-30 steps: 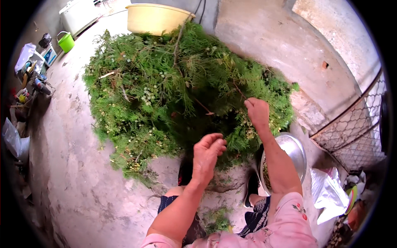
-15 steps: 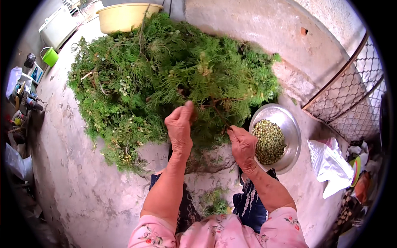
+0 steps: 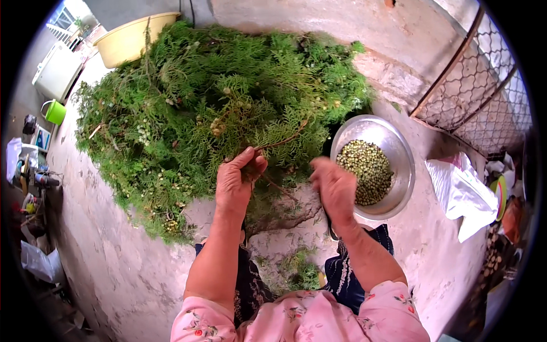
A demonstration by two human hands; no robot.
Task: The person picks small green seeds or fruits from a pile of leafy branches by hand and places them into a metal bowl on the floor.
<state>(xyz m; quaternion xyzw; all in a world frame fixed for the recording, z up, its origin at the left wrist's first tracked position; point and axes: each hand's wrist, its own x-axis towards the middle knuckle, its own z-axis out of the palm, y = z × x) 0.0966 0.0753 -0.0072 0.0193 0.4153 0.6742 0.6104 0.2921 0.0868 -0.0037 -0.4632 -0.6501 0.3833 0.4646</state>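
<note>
A big heap of green conifer branches (image 3: 194, 108) lies on the concrete ground in front of me. My left hand (image 3: 236, 182) is closed around a leafy sprig (image 3: 279, 139) at the near edge of the heap. My right hand (image 3: 336, 191) hovers with curled fingers right beside a round metal bowl (image 3: 399, 171) that holds several small green seed cones (image 3: 367, 168). Whether the right hand holds anything I cannot tell. My knees in dark patterned cloth (image 3: 347, 273) show below the hands.
A yellow plastic basin (image 3: 128, 40) stands behind the heap, a white box (image 3: 57, 71) and a green cup (image 3: 55, 111) at the far left. A wire mesh fence (image 3: 484, 85) runs along the right, with white cloth (image 3: 461, 194) below it. Clutter lines the left edge.
My left hand has closed on a sprig and drawn it toward me. My right hand has come back from the heap to the rim of the metal bowl.
</note>
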